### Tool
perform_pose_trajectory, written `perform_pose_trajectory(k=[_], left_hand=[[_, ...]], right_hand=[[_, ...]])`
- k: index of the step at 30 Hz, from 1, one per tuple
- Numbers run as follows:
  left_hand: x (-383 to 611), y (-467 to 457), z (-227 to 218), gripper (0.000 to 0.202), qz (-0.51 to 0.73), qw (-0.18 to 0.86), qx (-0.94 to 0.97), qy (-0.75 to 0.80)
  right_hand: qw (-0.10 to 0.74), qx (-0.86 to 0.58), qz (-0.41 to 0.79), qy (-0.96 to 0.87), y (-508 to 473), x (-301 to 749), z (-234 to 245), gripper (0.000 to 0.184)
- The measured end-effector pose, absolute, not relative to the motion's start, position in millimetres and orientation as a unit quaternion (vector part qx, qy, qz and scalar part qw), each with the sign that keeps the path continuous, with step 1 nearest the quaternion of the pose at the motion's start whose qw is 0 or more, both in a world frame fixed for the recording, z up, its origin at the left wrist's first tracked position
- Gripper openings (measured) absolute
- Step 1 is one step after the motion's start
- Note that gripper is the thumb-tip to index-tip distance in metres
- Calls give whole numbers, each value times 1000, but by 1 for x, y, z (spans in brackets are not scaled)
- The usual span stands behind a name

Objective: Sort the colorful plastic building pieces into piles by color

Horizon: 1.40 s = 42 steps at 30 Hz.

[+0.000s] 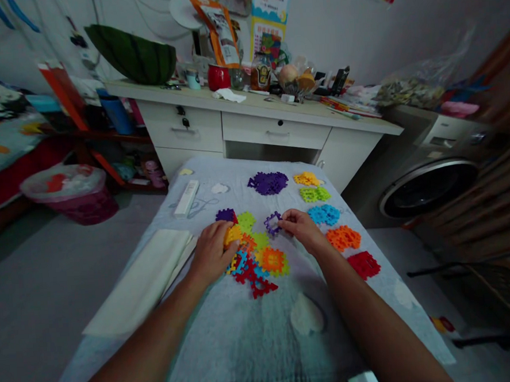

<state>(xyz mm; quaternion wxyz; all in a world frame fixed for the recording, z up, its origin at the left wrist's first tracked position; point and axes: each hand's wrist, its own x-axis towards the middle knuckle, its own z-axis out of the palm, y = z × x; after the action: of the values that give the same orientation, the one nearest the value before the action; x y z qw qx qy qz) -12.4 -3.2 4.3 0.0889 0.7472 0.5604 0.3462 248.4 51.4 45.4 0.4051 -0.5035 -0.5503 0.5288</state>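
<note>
A mixed heap of coloured plastic interlocking pieces [259, 257] lies in the middle of a table covered with a pale blue cloth [247, 341]. My left hand [211, 252] is closed on a yellow piece [232, 235] at the heap's left edge. My right hand [301, 228] pinches a purple ring-shaped piece [273, 223] just right of the heap. Sorted piles lie beyond and to the right: purple [268, 182], yellow [307, 179], green [314, 194], blue [324, 214], orange [343, 238], red [364, 264].
A folded white cloth [143, 278] lies at the table's left edge, a white remote [186, 198] behind it. A cluttered white desk [277, 129] stands beyond, a washing machine [427, 186] to the right, and a lined pink bin [71, 193] on the floor to the left.
</note>
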Motion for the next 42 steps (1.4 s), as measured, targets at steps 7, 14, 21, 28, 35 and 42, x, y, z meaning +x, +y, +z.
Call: perform_pose_trajectory(k=[7,14,21,28,35,42], left_hand=[[-13,-4,3,40,341,92,743,569],[-12,-4,4,39,347,93,743,565],[-11,-5,4,39,349,92,735,574],[-10,-6,2,43,356,96,735,570],[-9,-7,4,59,382,129,709,579],[-10,-3,-4,66,414,115,694,577]], right_hand=[[503,-550,460,-482,119,214,43,26],[554,-569,479,-375,166,180,31,27],[580,-557,466,-369,188,168,32,26],[556,-540,447,-447,156,181,36,17],[405,-491,435,-637,120,182,33,11],[281,-406,275,-825,99,153,24,44]])
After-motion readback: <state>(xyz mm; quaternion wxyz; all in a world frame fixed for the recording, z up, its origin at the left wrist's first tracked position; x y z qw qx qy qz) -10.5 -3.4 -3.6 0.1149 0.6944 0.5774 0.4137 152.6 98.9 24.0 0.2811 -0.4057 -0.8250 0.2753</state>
